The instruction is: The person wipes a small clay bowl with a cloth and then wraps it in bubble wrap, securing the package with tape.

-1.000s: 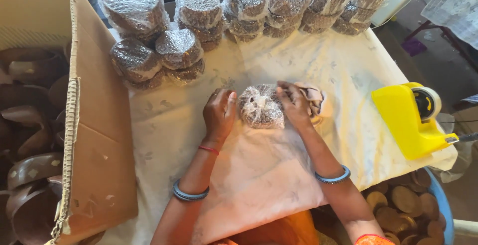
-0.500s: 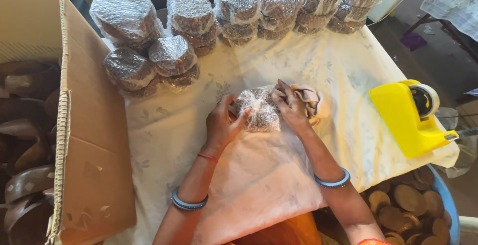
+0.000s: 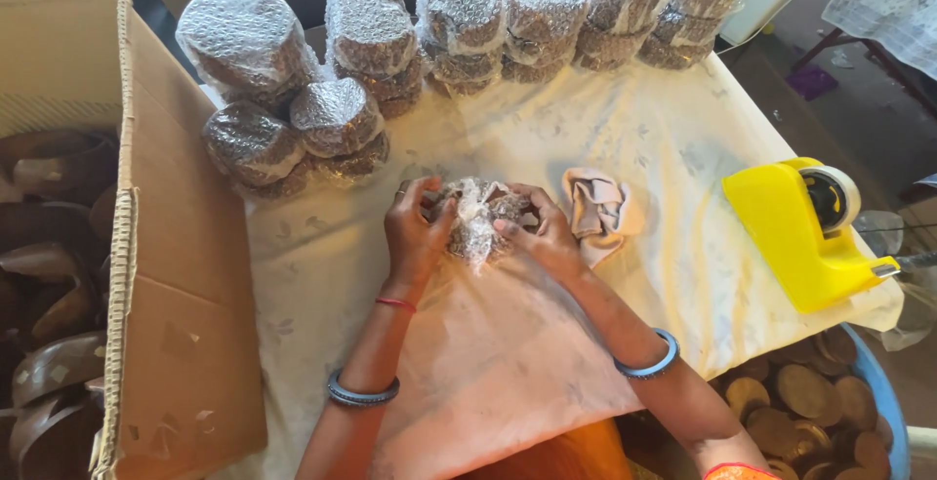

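A round bundle wrapped in bubble wrap point(image 3: 478, 221) lies on the white cloth-covered table point(image 3: 508, 363) in front of me. My left hand point(image 3: 415, 231) presses its left side and my right hand point(image 3: 540, 234) grips its right side, gathering loose wrap at the top. A crumpled pale cloth point(image 3: 600, 210) sits just right of my right hand. Both wrists wear blue bangles.
Several bubble-wrapped bundles point(image 3: 337, 114) are piled along the table's far edge. A yellow tape dispenser point(image 3: 810, 231) stands at the right. An open cardboard box point(image 3: 146, 246) with brown bowls is at the left. A blue tub of round brown discs point(image 3: 810, 412) sits lower right.
My hands have closed tighter around the bundle and pulled its wrap together on top. The crumpled cloth now lies apart from my right hand.
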